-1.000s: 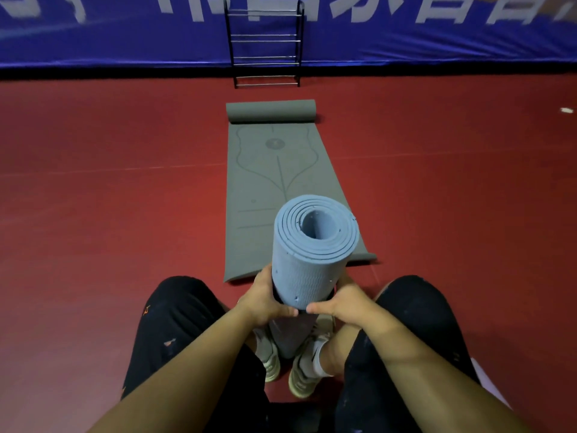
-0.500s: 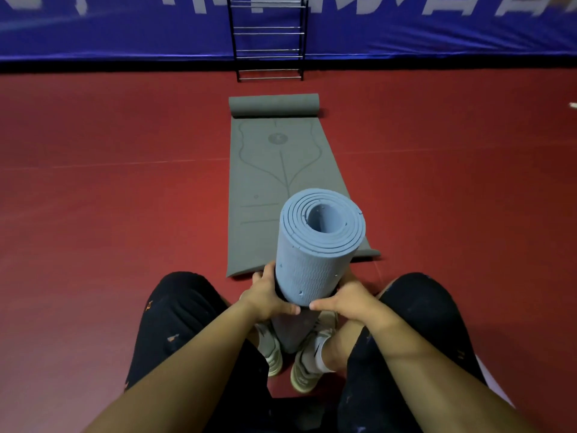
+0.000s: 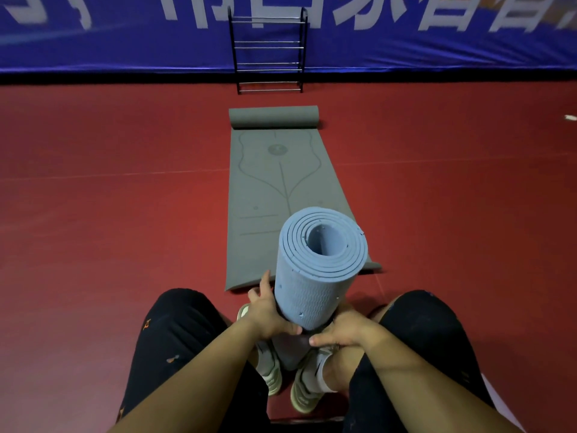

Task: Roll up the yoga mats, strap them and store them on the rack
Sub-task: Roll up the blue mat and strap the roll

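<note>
A rolled light-blue yoga mat [image 3: 315, 276] stands upright between my feet, its spiral end facing the camera. My left hand [image 3: 268, 314] grips its left side, fingers wrapped around the roll. My right hand [image 3: 343, 331] holds the lower right side, thumb stretched across the front. Whether a strap is on the roll cannot be seen. A grey yoga mat [image 3: 274, 189] lies flat on the floor ahead, its far end partly rolled [image 3: 274, 117]. The black metal rack [image 3: 268, 51] stands against the blue wall.
Red sports floor [image 3: 109, 214] surrounds the mats. A blue banner [image 3: 125, 32] with white lettering covers the back wall. My knees in black trousers flank the roll, with pale shoes [image 3: 301, 392] at its base. A small white object [image 3: 569, 117] lies far right.
The blue roll has tipped slightly and the camera tilted a little; both hands have stayed low on the roll, the right one slipping a bit lower.
</note>
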Demonstrator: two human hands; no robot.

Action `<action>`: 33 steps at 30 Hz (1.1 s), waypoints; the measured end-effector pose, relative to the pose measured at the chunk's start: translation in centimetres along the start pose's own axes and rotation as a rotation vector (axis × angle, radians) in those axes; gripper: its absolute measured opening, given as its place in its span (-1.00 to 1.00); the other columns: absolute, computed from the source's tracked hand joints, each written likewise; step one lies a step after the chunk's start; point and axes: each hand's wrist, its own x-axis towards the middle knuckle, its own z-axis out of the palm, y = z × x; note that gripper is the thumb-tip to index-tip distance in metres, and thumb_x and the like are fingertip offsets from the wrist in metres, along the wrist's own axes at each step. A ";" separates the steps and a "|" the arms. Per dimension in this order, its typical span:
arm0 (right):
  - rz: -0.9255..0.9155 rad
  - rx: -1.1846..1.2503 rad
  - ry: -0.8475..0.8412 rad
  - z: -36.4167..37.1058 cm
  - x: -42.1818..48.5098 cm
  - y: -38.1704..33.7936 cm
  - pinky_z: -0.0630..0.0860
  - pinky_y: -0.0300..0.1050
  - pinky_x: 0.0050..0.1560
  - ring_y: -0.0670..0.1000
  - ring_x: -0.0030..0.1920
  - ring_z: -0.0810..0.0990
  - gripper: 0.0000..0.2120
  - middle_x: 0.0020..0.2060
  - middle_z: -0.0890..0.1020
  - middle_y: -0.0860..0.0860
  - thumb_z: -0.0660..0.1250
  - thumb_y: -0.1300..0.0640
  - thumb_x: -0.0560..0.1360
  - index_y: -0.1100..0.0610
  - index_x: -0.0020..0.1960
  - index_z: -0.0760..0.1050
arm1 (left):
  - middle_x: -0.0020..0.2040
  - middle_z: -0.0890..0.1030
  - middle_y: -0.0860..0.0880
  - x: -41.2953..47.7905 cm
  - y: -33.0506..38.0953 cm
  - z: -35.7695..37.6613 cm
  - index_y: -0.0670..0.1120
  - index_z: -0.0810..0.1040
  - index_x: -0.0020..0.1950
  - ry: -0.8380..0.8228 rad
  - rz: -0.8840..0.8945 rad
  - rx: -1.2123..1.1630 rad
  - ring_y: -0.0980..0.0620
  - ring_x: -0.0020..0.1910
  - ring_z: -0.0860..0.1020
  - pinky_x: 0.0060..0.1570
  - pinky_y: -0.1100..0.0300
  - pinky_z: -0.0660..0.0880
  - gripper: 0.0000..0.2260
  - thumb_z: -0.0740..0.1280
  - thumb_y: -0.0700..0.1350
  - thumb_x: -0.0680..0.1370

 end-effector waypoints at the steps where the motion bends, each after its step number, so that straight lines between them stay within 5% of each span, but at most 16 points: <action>1: -0.036 0.047 0.049 0.1 0.0 0.0 0.47 -0.18 0.24 -0.07 0.24 0.50 -0.04 0.21 0.49 -0.14 0.68 -0.10 0.01 -0.01 0.31 0.32 | 0.47 0.03 -0.17 0.0 0.0 0.0 0.09 -0.22 0.59 0.018 0.064 -0.008 -0.17 0.50 0.11 0.45 -0.08 0.24 0.29 0.68 -0.02 0.18; 5: -0.123 0.178 0.145 0.1 0.0 0.1 0.51 -0.32 0.06 -0.15 0.15 0.56 -0.10 0.10 0.57 -0.18 0.68 -0.06 -0.01 -0.02 0.27 0.41 | 0.34 0.14 -0.07 0.2 -0.5 0.2 0.07 -0.05 0.57 -0.017 0.099 -0.006 -0.07 0.35 0.18 0.39 -0.03 0.30 0.17 0.68 -0.04 0.18; 11: -0.082 0.185 0.036 0.1 0.4 0.2 0.50 -0.27 0.13 -0.10 0.20 0.53 -0.10 0.16 0.55 -0.13 0.68 -0.03 0.05 0.02 0.31 0.39 | 0.50 0.02 -0.18 0.5 -0.5 0.2 0.18 -0.21 0.59 -0.109 -0.010 0.025 -0.23 0.53 0.05 0.47 -0.14 0.23 0.34 0.64 0.14 0.06; 16: -0.155 0.255 0.117 0.0 0.0 -0.2 0.50 -0.40 -0.03 -0.16 0.13 0.60 -0.16 0.06 0.64 -0.13 0.68 -0.06 -0.01 0.06 0.22 0.50 | 0.45 0.22 0.07 0.5 -0.5 0.5 0.18 -0.02 0.57 0.058 0.275 -0.081 0.03 0.43 0.23 0.45 -0.05 0.29 0.34 0.63 0.34 -0.07; 23: -0.201 0.352 0.179 -0.4 -0.7 -1.2 0.51 -0.37 -0.06 -0.24 0.05 0.61 -0.27 0.00 0.66 -0.16 0.72 0.11 0.03 -0.06 0.13 0.50 | 0.31 0.54 0.14 -0.9 -0.1 -0.3 0.06 0.31 0.42 0.076 0.425 -0.283 0.16 0.33 0.48 0.31 0.00 0.47 0.08 0.73 0.18 0.00; 29: -0.385 0.457 0.301 -2.5 -2.3 -4.1 0.46 -0.43 -0.05 -0.37 0.05 0.55 -0.25 0.03 0.62 -0.16 0.71 0.26 0.09 -0.06 0.14 0.44 | 0.24 0.56 0.14 -2.9 2.6 -2.4 0.00 0.40 0.36 0.202 0.521 -0.396 0.27 0.22 0.52 0.05 0.42 0.47 -0.14 0.71 -0.15 0.15; 33: -0.508 0.465 0.403 -5.7 -2.8 -6.8 0.51 -0.25 0.15 -0.20 0.21 0.56 -0.15 0.12 0.64 -0.18 0.72 -0.01 0.01 -0.10 0.24 0.46 | 0.22 0.60 0.16 -3.7 5.9 -4.6 0.01 0.41 0.35 0.248 0.575 -0.445 0.20 0.24 0.54 0.05 0.38 0.49 -0.16 0.71 -0.05 0.14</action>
